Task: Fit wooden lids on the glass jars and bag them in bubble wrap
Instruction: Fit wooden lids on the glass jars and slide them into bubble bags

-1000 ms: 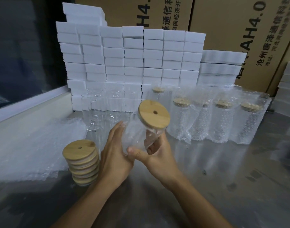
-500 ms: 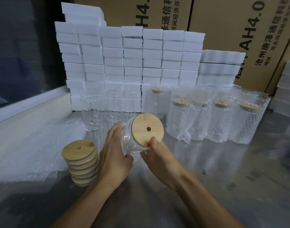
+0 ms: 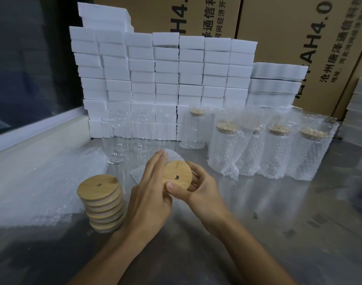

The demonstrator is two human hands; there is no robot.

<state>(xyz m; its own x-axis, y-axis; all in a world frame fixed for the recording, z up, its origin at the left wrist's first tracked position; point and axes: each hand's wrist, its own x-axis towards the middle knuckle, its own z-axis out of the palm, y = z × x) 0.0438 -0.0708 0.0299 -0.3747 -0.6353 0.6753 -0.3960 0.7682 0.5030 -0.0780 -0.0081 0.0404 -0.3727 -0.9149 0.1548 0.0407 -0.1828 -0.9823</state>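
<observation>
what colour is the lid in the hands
Light tan wood with a small dark hole, on the lid; the head view shows it.

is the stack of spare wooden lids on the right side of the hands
No, the stack of wooden lids stands to the left of the left hand.

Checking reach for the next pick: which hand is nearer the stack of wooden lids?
Left. The left hand sits just right of the stack of wooden lids, nearly touching it; the right hand is farther right, beyond the lidded jar.

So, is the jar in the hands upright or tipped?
Tipped. The jar lies sideways: its lid faces the camera, between the left hand and right hand.
</observation>
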